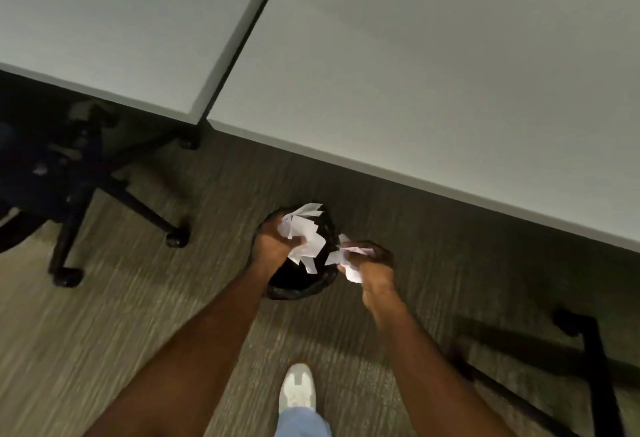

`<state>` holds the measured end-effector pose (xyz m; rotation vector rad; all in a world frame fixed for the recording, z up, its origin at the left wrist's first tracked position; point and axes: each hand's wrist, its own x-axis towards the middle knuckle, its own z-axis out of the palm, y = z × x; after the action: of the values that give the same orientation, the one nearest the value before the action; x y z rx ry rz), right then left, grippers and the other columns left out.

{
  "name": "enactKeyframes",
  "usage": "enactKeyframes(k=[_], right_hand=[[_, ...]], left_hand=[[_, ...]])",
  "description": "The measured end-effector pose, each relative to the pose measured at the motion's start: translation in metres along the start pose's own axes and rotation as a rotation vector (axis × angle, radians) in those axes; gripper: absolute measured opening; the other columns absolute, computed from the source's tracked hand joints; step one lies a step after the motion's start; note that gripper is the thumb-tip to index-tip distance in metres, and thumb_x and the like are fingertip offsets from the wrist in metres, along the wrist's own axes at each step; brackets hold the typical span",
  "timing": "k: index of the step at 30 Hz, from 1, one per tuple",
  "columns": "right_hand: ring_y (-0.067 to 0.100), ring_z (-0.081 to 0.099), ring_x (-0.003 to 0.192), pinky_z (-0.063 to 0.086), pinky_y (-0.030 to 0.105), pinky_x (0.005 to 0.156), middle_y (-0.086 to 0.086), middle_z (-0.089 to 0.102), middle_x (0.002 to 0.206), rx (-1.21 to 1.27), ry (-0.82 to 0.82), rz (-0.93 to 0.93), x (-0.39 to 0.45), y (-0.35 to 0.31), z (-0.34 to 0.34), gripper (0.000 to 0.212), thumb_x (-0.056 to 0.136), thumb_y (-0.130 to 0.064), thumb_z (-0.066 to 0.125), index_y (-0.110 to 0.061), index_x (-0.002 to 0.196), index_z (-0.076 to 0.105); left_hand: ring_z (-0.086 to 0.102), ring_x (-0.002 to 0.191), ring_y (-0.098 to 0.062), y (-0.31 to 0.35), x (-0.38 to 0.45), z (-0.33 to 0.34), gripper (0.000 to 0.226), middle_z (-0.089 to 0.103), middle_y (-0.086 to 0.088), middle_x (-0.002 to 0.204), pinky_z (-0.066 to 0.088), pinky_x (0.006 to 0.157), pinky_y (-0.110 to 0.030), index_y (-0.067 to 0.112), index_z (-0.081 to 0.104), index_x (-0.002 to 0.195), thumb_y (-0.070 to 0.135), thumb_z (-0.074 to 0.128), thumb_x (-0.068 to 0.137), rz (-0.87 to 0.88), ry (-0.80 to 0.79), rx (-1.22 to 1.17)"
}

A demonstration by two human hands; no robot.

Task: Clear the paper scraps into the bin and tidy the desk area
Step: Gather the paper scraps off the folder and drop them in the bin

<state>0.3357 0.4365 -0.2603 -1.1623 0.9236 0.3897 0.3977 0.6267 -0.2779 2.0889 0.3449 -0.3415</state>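
While my left hand clutches a fan of paper scraps over the bin, my right hand grips fewer just beside its rim.

Both hands, left and right, curled, arms outstretched

The bin stands on the carpet just in front of the near edge of the right desk, with the left desk butted against that desk's left side. The left hand holds a bunch of paper scraps over the bin's mouth, and the right hand, holding fewer scraps, sits at the bin's right rim. An office chair's base lies to the left, partly under the left desk, a shoe is on the carpet nearer than the bin, and a desk leg stands at the right.
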Motion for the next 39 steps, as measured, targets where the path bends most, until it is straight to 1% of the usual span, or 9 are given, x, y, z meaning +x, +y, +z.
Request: enactKeyframes(k=[3,6,11,14,18,27,32,35,39], right_hand=[[0.013,0.07,0.071,0.059,0.018,0.066,-0.007,0.075,0.074,-0.182,0.008,-0.025,0.033,0.023,0.032,0.013,0.086,0.004,0.067,-0.004,0.095,0.074],[-0.01,0.06,0.051,0.042,0.003,0.053,0.012,0.077,0.09,-0.327,0.116,-0.128,0.06,0.042,0.057,0.011,0.083,0.004,0.067,0.003,0.088,0.077],[0.022,0.068,0.088,0.052,0.03,0.078,0.011,0.076,0.094,-0.348,0.138,-0.143,0.092,0.069,0.08,0.024,0.077,0.0,0.072,-0.022,0.068,0.075],[0.024,0.063,0.111,0.05,0.038,0.096,0.004,0.07,0.114,-0.375,0.069,-0.134,0.107,0.076,0.085,0.026,0.078,-0.003,0.072,-0.021,0.097,0.076],[0.023,0.049,0.13,0.042,0.044,0.11,0.003,0.054,0.137,-0.45,-0.032,-0.071,0.116,0.084,0.083,0.066,0.081,-0.014,0.078,-0.015,0.141,0.051],[0.034,0.046,0.134,0.045,0.046,0.102,0.014,0.046,0.146,-0.425,-0.158,0.005,0.103,0.053,0.077,0.055,0.094,-0.013,0.063,-0.011,0.145,0.042],[0.027,0.051,0.132,0.04,0.024,0.092,0.01,0.05,0.147,-0.722,-0.078,-0.21,0.098,0.047,0.064,0.057,0.095,-0.03,0.061,-0.019,0.148,0.043],[0.027,0.046,0.137,0.04,0.033,0.109,0.008,0.047,0.149,-0.927,0.015,-0.395,0.082,0.035,0.048,0.059,0.094,-0.033,0.06,-0.02,0.148,0.042],[0.026,0.012,0.153,0.01,0.039,0.124,0.009,0.012,0.166,-1.27,0.039,-0.517,0.048,0.008,0.012,0.073,0.099,-0.045,0.047,-0.016,0.157,0.016]], left_hand=[[0.068,0.101,-0.031,-0.028,0.022,-0.005,0.053,0.073,-0.013,0.11,0.052,0.088,-0.034,0.008,0.068,0.114,0.006,0.087,0.065,0.054,-0.027,0.112],[0.067,0.107,-0.03,-0.051,0.039,-0.005,0.062,0.071,-0.013,0.116,0.051,0.094,-0.035,0.013,0.068,0.119,0.011,0.089,0.061,0.011,-0.049,0.165],[0.064,0.107,-0.029,-0.079,0.054,0.002,0.062,0.067,-0.017,0.118,0.042,0.084,-0.025,0.009,0.067,0.121,0.003,0.088,0.063,-0.042,-0.068,0.241],[0.06,0.111,-0.03,-0.089,0.06,0.008,0.065,0.061,-0.014,0.122,0.043,0.086,-0.026,0.016,0.065,0.125,0.01,0.088,0.065,-0.043,-0.108,0.312],[0.049,0.131,-0.029,-0.102,0.066,0.01,0.081,0.046,-0.01,0.146,0.042,0.1,-0.031,0.028,0.052,0.142,0.016,0.086,0.069,-0.047,-0.172,0.376],[0.033,0.146,-0.024,-0.09,0.06,0.011,0.093,0.036,-0.003,0.159,0.031,0.117,-0.034,0.028,0.038,0.151,0.038,0.085,0.072,0.03,-0.261,0.521],[0.045,0.138,-0.025,-0.07,0.047,0.01,0.072,0.047,-0.004,0.152,0.039,0.113,-0.042,0.026,0.041,0.149,0.039,0.068,0.083,0.105,-0.156,0.544],[0.053,0.129,-0.026,-0.05,0.031,0.008,0.064,0.055,-0.004,0.143,0.046,0.106,-0.043,0.027,0.042,0.145,0.045,0.059,0.087,0.137,-0.116,0.547],[0.043,0.138,-0.032,-0.025,0.012,0.01,0.079,0.043,-0.011,0.153,0.038,0.114,-0.044,0.021,0.029,0.154,0.047,0.06,0.087,0.19,-0.107,0.637]])
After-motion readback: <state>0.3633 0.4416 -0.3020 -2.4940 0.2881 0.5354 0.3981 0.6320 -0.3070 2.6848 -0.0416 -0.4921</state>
